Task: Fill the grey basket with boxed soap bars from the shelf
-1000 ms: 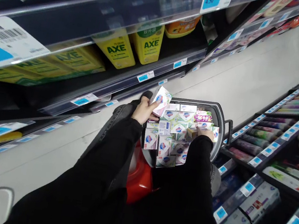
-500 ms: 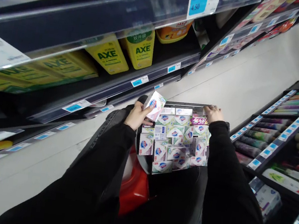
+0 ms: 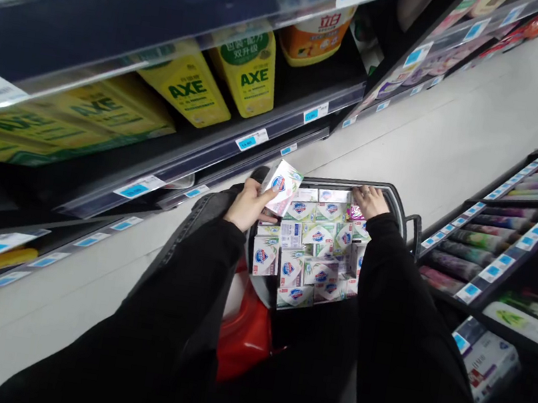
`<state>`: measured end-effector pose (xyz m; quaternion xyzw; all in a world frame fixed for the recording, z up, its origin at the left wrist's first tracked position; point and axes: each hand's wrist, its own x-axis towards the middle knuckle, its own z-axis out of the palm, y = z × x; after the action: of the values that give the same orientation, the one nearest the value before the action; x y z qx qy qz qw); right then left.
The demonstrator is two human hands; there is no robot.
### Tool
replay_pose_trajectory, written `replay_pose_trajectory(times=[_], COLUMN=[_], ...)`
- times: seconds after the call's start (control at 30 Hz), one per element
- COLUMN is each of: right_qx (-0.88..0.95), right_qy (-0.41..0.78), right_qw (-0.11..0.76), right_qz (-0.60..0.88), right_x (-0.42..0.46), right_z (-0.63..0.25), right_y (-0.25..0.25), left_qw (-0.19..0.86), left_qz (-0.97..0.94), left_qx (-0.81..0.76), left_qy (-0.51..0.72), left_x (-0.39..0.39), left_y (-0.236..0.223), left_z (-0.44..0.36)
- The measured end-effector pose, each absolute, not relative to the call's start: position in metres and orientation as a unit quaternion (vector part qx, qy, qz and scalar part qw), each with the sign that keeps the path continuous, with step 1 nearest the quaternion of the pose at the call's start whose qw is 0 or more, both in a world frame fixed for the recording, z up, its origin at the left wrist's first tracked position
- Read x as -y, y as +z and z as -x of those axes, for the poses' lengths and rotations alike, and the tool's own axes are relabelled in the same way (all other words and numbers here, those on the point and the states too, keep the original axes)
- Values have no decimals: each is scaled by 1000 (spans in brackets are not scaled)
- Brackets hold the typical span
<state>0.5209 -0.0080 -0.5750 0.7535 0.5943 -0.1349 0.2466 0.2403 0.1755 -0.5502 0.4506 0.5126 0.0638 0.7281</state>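
My left hand (image 3: pixel 249 206) grips a white soap box (image 3: pixel 282 185) with a blue-and-red shield logo, thumb across its printed face. The box is tilted above the far left corner of a dark basket (image 3: pixel 397 198). Many similar soap boxes (image 3: pixel 318 236) fill the basket, some flat and some on edge. My right hand (image 3: pixel 371 202) is inside the basket's far right side, fingers bent down and slightly apart beside a shiny purple packet (image 3: pixel 355 212), which it partly covers. No item shows in its fingers, though their tips are partly hidden.
Shelves on the left hold yellow AXE bottles (image 3: pixel 192 88) and an orange bottle (image 3: pixel 319 35). On the right, a low rack (image 3: pixel 495 262) carries rows of tubes and packages. A red object (image 3: pixel 244 342) lies below the basket, by my legs. Pale floor (image 3: pixel 440 139) runs between the shelves.
My right hand has shifted left and inward from the basket's far rim, so the right rim and handle now show. My left hand still holds its soap box, nearly unmoved. The view has shifted slightly.
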Motion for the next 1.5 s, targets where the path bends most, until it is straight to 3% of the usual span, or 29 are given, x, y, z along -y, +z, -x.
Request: replay_pose_trajectory(times=[0.13,0.23,0.4,0.47,0.6,0.7,0.9,1.17,1.4,1.5], right_qx=[-579,-500,-338,-299,-246,-176,8,44,55,33], right_qy=[-137,-123,-273,-357,-513,-521,-502,-402,-254,-273], right_qw=[206,123,-201,-282,-305,-337,-495,-554,-518,-497], right_qz=[-777,-848,-878,-839,-763,-764,-709,-728,-815,-823], right_x=[13,19,24,25,45,82,141,132,125,115], right_z=[-526,-535,-519,-489,-422,-390,-346,-361,-472,-488], right_y=[-577,-564,-506,-483,-465,-473,-508,-514,-517,-515], left_qw=[729,733,753,762,746,726,783,844,703,726], left_qz=[-457,-461,-503,-547,-611,-623,-464,-407,-588,-572], left_qx=[-506,-496,-425,-344,-212,-183,-196,-242,-396,-379], left_qy=[59,63,10,-41,-160,-228,-365,-251,-58,-49], left_x=[-176,-176,-170,-161,-127,-100,-66,-73,-106,-114], left_y=[-550,-547,-535,-528,-513,-505,-505,-516,-535,-535], left_z=[-240,-239,-242,-244,-249,-249,-244,-249,-257,-257])
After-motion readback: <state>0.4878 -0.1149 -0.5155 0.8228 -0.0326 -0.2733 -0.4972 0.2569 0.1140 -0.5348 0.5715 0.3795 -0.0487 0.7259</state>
